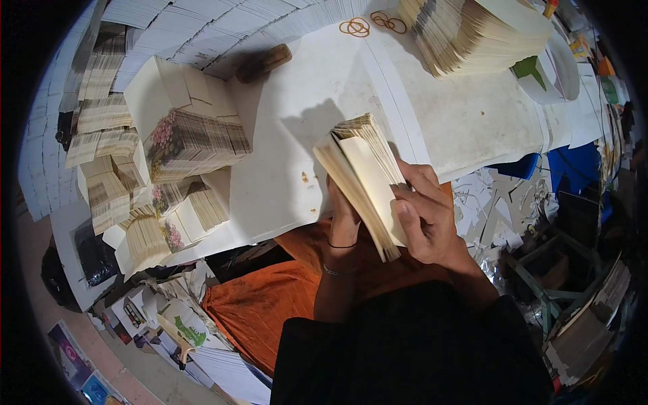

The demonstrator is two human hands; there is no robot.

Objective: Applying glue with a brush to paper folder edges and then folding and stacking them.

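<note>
Between both hands, over the front edge of the white table, is a tilted bundle of cream folded paper pieces (374, 179), with a gap between two parts of it. My left hand (343, 214) grips its left side from beneath, and most of those fingers are hidden behind the bundle. My right hand (428, 219) closes on the right side, thumb lying across the front sheet and fingers bent at the edge. To the left stand stacks of similar cream pieces (202, 145), some printed with pink flowers.
A large cream paper stack (472, 34) stands at the back right, near several rubber bands (354, 27). A worn wooden block (264, 63) lies at the back left. Rows of white paper stacks (182, 30) line the far edge. Orange cloth (266, 304) covers my lap; paper scraps (493, 202) lie right.
</note>
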